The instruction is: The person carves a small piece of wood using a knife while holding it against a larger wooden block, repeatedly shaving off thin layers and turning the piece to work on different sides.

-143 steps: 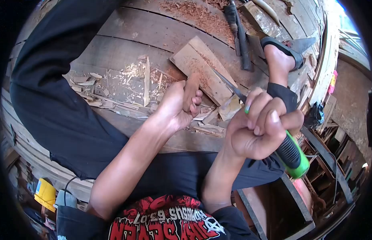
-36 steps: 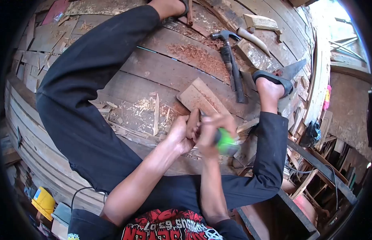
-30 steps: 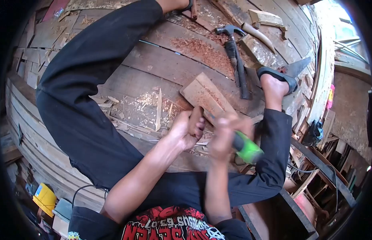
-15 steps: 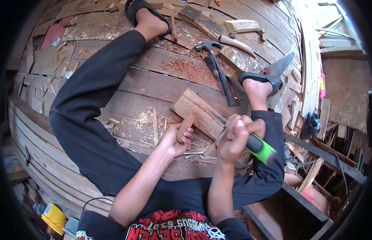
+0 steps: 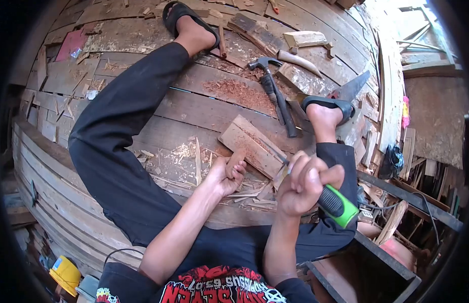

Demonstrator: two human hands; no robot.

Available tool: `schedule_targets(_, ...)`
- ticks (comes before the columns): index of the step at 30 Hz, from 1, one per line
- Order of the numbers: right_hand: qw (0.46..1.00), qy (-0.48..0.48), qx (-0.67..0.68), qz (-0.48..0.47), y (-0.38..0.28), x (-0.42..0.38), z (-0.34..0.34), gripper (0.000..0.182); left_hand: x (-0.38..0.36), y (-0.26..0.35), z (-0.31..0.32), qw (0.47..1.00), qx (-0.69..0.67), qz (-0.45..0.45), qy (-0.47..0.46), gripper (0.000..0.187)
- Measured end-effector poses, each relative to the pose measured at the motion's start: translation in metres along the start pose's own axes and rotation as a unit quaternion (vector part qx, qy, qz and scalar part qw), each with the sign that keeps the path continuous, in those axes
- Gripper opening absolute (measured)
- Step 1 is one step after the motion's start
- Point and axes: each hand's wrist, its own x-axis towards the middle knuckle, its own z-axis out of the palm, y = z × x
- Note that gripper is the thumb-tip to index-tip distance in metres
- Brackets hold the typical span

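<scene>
My left hand is closed around a small, brown, rounded piece of wood, its upper end showing past the fingers. Just beyond it, a flat board dusted with reddish wood powder lies on the floor. My right hand grips a file with a green and black handle. The file's narrow metal part reaches forward from the fist over the board's right side; its tip is hard to make out against the board. The file and the wood piece appear apart.
A claw hammer, a curved pale piece and a hand saw lie ahead. Wood shavings and reddish dust cover parts of the plank floor. My legs spread either side; a dark-edged box stands at lower right.
My right hand, with the file, has shifted slightly right and toward me. The left hand keeps its hold on the wood piece, nearly in place. The view has shifted a little.
</scene>
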Motion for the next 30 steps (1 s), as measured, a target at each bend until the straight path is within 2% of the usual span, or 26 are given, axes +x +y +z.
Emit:
schedule_targets(1,0.995,-0.022,0.095,-0.023,0.017,-0.011,-0.006,0.023,0.000,0.000,0.002,1.000,0.004,0.007,0.001,0.020)
schedule_targets(2,0.998,0.050,0.037,0.022,0.032,-0.029,-0.003,0.025,0.000,0.000,0.003,1.000,0.008,0.015,0.002,0.019)
schedule_targets(3,0.974,-0.003,-0.223,-0.035,0.072,-0.055,-0.026,0.029,0.000,-0.001,0.005,1.000,0.011,0.021,0.003,0.019)
schedule_targets(5,0.964,-0.141,-0.211,0.080,0.093,-0.073,-0.019,0.032,-0.003,-0.012,0.011,0.996,0.063,0.051,0.039,0.019)
schedule_targets(6,0.967,-0.140,-0.206,0.057,0.092,-0.066,-0.015,0.030,-0.003,-0.010,0.015,0.992,0.092,0.070,0.054,0.020)
schedule_targets(8,0.982,-0.004,-0.176,0.067,0.091,-0.053,-0.020,0.019,0.001,-0.005,0.005,0.999,0.039,0.027,0.002,0.019)
schedule_targets(10,0.993,0.016,-0.052,0.104,0.035,-0.009,-0.004,0.018,0.003,-0.003,0.005,1.000,0.001,0.000,-0.019,0.017)
schedule_targets(11,0.997,0.008,-0.033,0.074,0.017,0.005,-0.001,0.019,0.004,-0.004,0.006,1.000,0.003,0.001,-0.008,0.016)
schedule_targets(12,0.999,0.001,-0.013,0.043,0.007,0.011,-0.001,0.020,0.005,-0.004,0.007,1.000,0.007,0.005,-0.001,0.017)
schedule_targets(15,0.999,-0.003,0.030,0.030,0.019,0.001,-0.009,0.014,0.006,-0.005,0.009,1.000,0.017,0.014,0.013,0.019)
schedule_targets(16,0.995,-0.032,-0.076,0.051,0.042,-0.022,-0.022,0.013,0.007,-0.004,0.009,1.000,0.020,0.014,0.013,0.020)
schedule_targets(18,0.948,-0.102,-0.292,0.074,0.090,-0.067,-0.046,0.012,0.007,-0.005,0.009,1.000,0.026,0.010,0.013,0.022)
schedule_targets(19,0.957,-0.143,-0.243,0.075,0.092,-0.068,-0.028,0.015,0.008,-0.006,0.009,0.999,0.031,0.008,0.012,0.023)
schedule_targets(22,0.979,-0.016,-0.146,0.140,0.068,-0.042,-0.021,0.019,0.007,-0.012,0.003,0.999,0.043,0.018,0.012,0.024)
schedule_targets(23,0.988,0.046,-0.059,0.132,0.051,-0.027,-0.015,0.022,0.006,-0.010,0.009,0.999,0.044,0.025,0.008,0.024)
schedule_targets(24,0.995,0.035,0.003,0.097,0.035,-0.013,-0.016,0.022,0.004,-0.010,0.011,0.999,0.043,0.030,0.007,0.023)
schedule_targets(28,0.999,0.029,-0.006,0.036,0.008,0.002,-0.013,0.021,0.004,-0.010,0.014,0.999,0.035,0.023,0.028,0.019)
schedule_targets(29,0.992,0.028,-0.072,0.095,0.018,-0.008,-0.013,0.020,0.004,-0.010,0.015,0.998,0.048,0.032,0.034,0.020)
schedule_targets(30,0.987,0.010,-0.122,0.106,0.043,-0.030,-0.020,0.020,0.004,-0.011,0.015,0.997,0.059,0.040,0.041,0.021)
